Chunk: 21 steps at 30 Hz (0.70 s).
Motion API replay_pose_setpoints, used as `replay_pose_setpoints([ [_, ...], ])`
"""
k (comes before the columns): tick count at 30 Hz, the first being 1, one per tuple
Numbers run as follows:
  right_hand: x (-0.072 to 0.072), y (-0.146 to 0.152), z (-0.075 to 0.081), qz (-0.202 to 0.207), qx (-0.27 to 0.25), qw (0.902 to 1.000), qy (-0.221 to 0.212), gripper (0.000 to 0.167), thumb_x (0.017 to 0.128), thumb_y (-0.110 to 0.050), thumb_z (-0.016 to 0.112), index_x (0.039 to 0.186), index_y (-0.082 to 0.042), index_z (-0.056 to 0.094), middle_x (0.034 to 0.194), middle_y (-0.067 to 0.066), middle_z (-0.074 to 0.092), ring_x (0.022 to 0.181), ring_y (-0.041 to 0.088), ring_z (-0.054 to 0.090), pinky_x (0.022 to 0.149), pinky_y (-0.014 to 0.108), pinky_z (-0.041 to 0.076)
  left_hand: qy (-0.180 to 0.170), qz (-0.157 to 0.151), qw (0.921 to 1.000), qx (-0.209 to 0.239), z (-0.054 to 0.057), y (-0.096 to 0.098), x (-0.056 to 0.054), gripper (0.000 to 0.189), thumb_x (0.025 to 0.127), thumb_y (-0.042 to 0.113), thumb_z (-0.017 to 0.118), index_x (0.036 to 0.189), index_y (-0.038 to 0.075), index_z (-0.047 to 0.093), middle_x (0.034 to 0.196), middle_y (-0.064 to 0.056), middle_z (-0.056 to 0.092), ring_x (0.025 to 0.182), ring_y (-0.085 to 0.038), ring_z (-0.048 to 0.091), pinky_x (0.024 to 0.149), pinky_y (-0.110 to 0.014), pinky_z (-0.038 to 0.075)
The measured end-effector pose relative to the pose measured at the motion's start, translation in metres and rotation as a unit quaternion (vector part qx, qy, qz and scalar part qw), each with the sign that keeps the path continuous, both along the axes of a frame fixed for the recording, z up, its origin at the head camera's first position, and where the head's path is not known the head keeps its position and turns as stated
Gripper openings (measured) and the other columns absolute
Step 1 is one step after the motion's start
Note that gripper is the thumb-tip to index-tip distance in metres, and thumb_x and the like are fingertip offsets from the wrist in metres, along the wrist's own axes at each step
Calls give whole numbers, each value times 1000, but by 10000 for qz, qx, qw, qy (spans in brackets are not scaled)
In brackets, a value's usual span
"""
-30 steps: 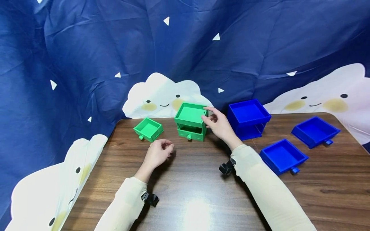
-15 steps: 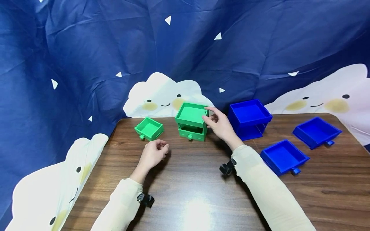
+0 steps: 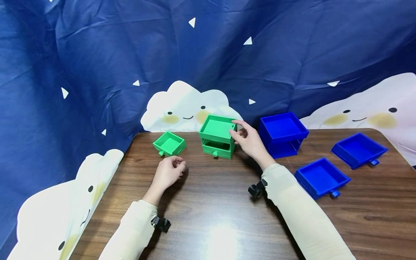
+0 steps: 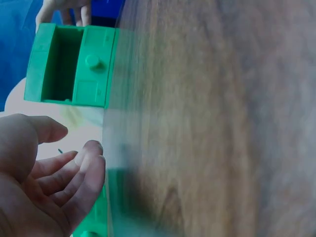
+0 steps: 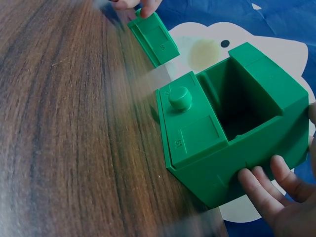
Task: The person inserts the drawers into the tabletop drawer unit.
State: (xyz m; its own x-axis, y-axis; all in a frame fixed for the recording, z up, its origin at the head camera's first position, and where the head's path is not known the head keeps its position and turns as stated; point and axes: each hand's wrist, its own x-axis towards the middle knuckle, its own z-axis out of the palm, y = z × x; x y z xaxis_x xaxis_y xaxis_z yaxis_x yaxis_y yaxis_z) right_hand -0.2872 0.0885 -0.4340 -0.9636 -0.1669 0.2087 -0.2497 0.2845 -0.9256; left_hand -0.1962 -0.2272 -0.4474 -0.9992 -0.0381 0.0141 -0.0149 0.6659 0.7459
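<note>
A small green drawer cabinet (image 3: 217, 131) stands upright on the table, its lower drawer (image 3: 216, 149) pushed in and its upper slot hollow. My right hand (image 3: 251, 142) holds the cabinet by its right side; in the right wrist view, fingers (image 5: 261, 190) lie along the side wall while another digit reaches the top edge. To the left sits a loose green drawer (image 3: 169, 143), knob facing forward. Just in front of it hovers my left hand (image 3: 167, 173), fingers loosely bent, with nothing held. The left wrist view shows a gap between thumb and fingertips.
Right of the green cabinet is a blue cabinet (image 3: 284, 130) with a hollow lower slot. Two blue drawers, one nearer (image 3: 323, 177) and one farther (image 3: 359, 148), lie to its right. A blue cloud-printed curtain (image 3: 208, 54) hangs behind the wooden table (image 3: 201, 216).
My left hand has drifted left, away from the green cabinet and closer to the loose green drawer. The right hand keeps its place on the cabinet. The head view has shifted slightly.
</note>
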Motion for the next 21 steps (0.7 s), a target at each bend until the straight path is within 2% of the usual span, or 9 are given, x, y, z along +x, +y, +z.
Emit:
replay_pose_setpoints([
  [9, 0, 0, 0, 15, -16, 10000, 4, 49, 108, -24, 68, 153, -9, 58, 101, 18, 68, 96, 45, 71, 88, 58, 65, 180, 154, 9996, -124, 5, -10, -2, 29, 100, 18, 68, 120, -2, 76, 84, -11, 79, 66, -28, 78, 55, -27, 60],
  [17, 1, 0, 1, 9, -30, 10000, 13, 48, 108, -24, 69, 153, -9, 59, 99, 17, 68, 97, 48, 71, 88, 58, 65, 182, 302, 9989, -297, 3, -19, -3, 29, 100, 16, 68, 121, -2, 76, 87, -12, 80, 68, -26, 79, 55, -25, 59],
  [21, 1, 0, 2, 7, -23, 10000, 21, 49, 108, -24, 68, 153, -9, 58, 99, 17, 68, 96, 49, 72, 88, 59, 64, 243, 382, 9977, -501, 3, -25, -4, 29, 100, 16, 68, 121, -1, 76, 89, -12, 81, 65, -19, 78, 60, -27, 60],
])
